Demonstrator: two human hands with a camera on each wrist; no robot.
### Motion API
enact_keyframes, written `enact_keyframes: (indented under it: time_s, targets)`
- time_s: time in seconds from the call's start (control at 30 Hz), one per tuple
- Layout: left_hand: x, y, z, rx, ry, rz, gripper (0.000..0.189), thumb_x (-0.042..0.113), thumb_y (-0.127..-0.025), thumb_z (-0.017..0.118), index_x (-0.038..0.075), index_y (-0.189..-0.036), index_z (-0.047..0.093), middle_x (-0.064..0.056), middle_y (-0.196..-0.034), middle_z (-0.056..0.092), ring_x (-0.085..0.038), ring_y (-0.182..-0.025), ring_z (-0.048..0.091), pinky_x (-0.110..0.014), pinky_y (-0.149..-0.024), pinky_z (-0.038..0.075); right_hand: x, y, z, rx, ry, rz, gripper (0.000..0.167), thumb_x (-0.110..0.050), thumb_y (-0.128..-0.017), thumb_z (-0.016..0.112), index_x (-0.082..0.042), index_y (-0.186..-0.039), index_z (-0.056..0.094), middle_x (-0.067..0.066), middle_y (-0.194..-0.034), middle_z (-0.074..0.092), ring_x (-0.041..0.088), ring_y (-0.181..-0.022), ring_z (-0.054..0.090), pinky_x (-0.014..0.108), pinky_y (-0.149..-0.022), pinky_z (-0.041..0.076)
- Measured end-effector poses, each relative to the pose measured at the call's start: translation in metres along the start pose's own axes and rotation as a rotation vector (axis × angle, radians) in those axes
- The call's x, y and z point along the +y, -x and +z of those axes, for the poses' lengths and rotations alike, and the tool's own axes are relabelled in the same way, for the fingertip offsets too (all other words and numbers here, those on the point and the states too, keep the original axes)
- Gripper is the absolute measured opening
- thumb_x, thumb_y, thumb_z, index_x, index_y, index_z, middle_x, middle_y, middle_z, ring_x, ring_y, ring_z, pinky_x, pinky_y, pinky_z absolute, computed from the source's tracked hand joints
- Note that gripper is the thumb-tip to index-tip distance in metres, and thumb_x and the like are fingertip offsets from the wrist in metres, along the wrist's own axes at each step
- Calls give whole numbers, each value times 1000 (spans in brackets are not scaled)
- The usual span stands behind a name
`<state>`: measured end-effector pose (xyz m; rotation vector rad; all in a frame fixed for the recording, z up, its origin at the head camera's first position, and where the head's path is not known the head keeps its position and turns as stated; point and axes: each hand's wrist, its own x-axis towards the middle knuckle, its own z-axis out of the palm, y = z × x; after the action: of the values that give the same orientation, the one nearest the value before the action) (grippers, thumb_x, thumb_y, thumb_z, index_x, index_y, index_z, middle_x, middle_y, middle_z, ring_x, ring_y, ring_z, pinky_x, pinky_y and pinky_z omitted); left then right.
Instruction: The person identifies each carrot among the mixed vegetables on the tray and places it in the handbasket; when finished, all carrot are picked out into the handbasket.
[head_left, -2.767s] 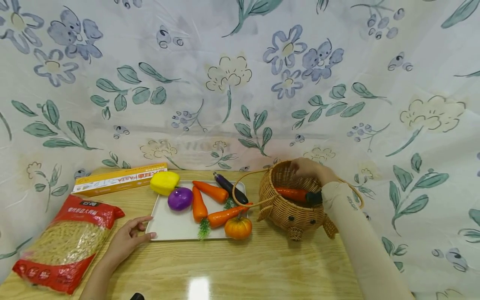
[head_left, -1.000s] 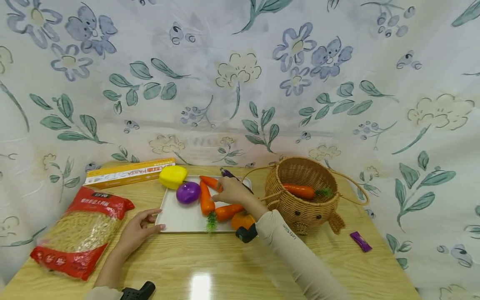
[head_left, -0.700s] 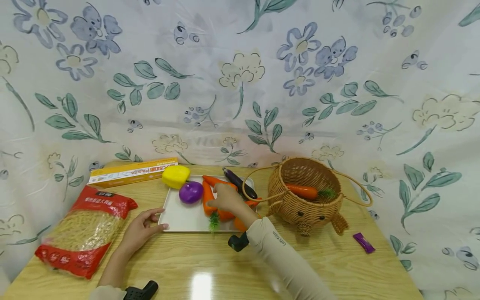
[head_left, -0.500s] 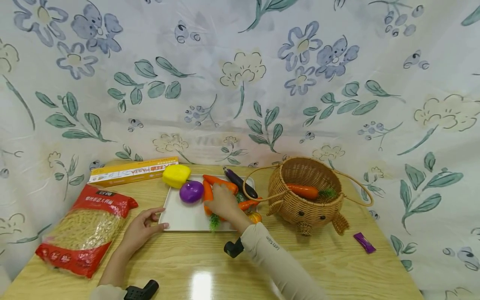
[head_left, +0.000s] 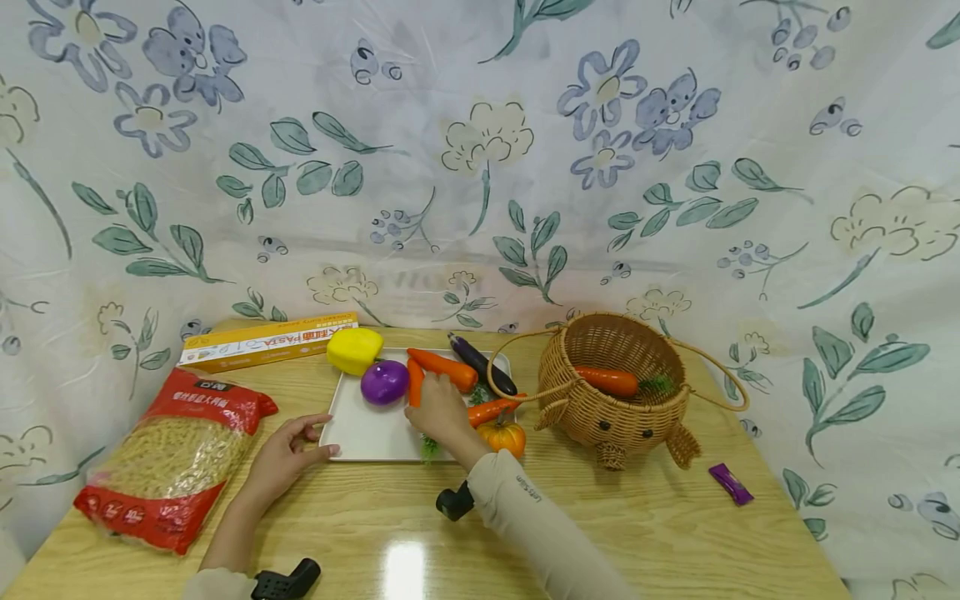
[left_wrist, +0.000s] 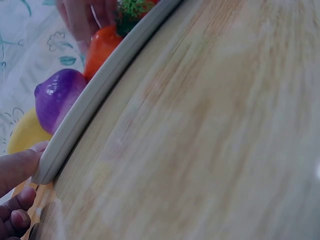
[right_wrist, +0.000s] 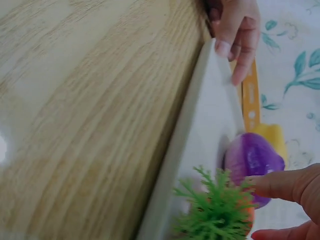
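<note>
- At the front-left corner of the tray [head_left: 360, 433]: left hand [head_left: 288, 457], thumb and fingers spread, touching the edge.
- On the tray, beside the purple vegetable [head_left: 385, 383]: carrot [head_left: 416, 382], partly covered by right hand [head_left: 441, 411]; thumb and fingers flank it — cannot tell whether pinching.

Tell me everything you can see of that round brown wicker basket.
The round brown wicker basket stands upright and open-mouthed on the pale wood-look table, right of the white rectangular tray. It appears woven from cane. Its front shows two dark round eyes and a stubby woven snout, with a flap at each side. Two curved handles splay outward; the left one reaches over the tray's end, though whether it touches anything is unclear. Inside lies a glossy orange carrot with a green leafy top.
</note>
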<state>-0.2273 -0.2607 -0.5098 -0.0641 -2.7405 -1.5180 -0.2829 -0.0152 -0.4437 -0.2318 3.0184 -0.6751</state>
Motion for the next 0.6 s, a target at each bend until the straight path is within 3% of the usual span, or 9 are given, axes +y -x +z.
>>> enact_keyframes:
  time_s: [0.17,0.33,0.6]
  targets:
    - [-2,0,1,1,0,1,58,26,-87,77,4,-137,57,-11,-103,53,-9,-70,39,-26,-61,34,1,-3,10,1,-11,33,58,-28,-83,78,7,-124,57,19,-114,59,31,-103,60,40,-92,52]
    - [-2,-1,1,2,12,-2,58,25,-86,78,5,-137,57,-12,-104,54,-9,-69,39,-26,-60,34,2,-5,17,-7,-37,74,64,-29,-84,77,6,-132,53,19,-119,57,32,-110,58,42,-96,50]
    - [-1,-1,1,11,9,-12,57,26,-86,78,5,-136,58,-12,-104,54,-9,-69,39,-25,-60,34,-2,-6,20,43,-39,92,62,-30,-84,78,5,-130,54,19,-116,59,32,-106,61,42,-91,52]
